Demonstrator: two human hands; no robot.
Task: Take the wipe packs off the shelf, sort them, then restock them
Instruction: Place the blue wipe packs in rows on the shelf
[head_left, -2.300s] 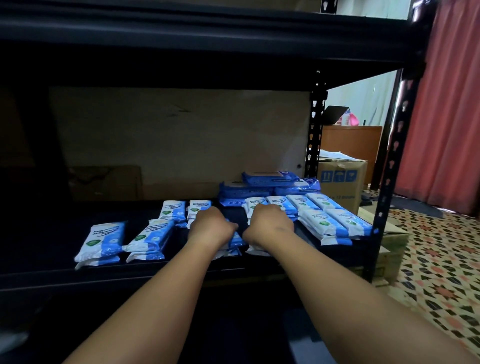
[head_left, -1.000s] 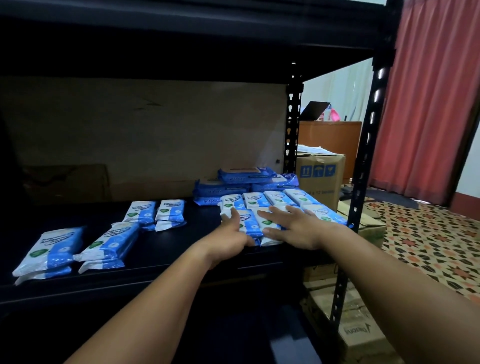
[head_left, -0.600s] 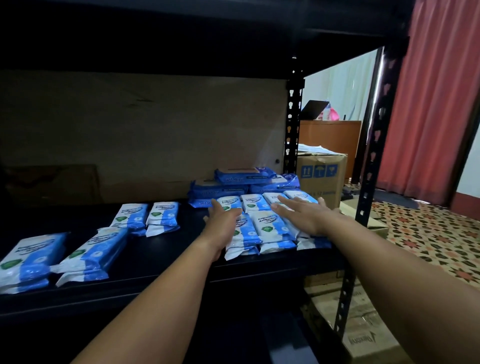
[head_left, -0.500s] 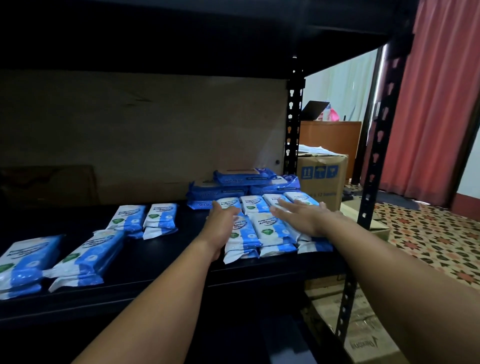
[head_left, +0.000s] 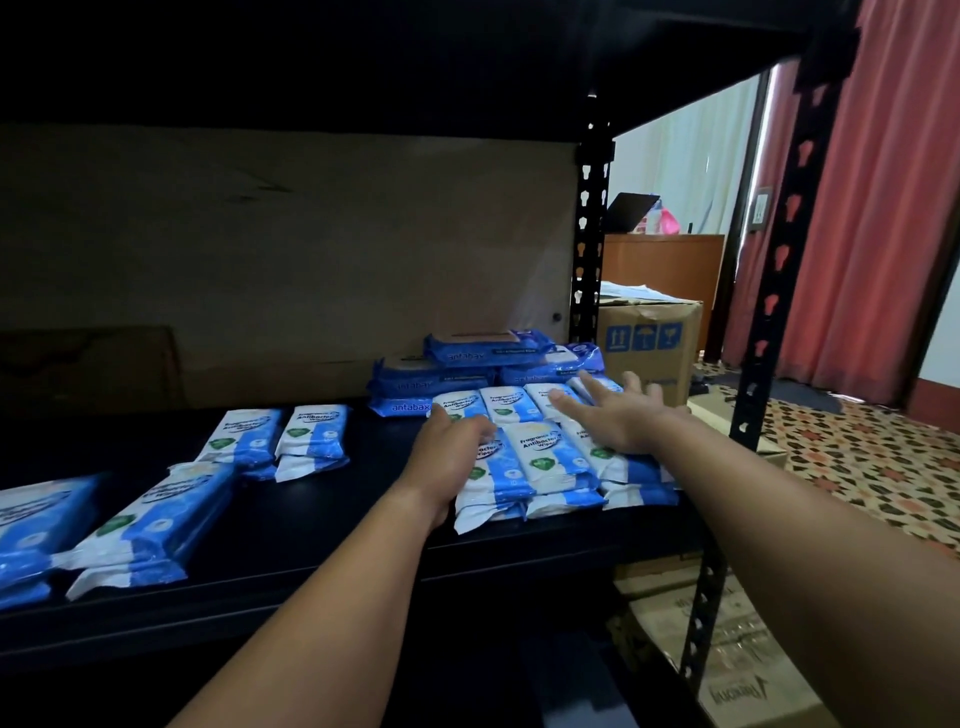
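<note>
A room in a home used for storing stock — the black slotted-steel shelving rack (head_left: 587, 270) is the landmark. Beside its rear post stands a brown cardboard shipping carton (head_left: 649, 343); behind that, a wooden cabinet (head_left: 665, 265). Right of the rack hang long red curtains (head_left: 883, 208) — below them, a patterned carpet (head_left: 872, 467).

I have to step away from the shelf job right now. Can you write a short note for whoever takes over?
Left hand: open, flat against the left side of the right-hand cluster of white-blue packs.
Right hand: open, fingers spread on top of that cluster.
Dark blue packs are stacked behind it; four more white-blue packs lie loose to the left on the shelf.
Done: right-side packs grouped.
Left: gather the loose packs, tidy rows.
</note>
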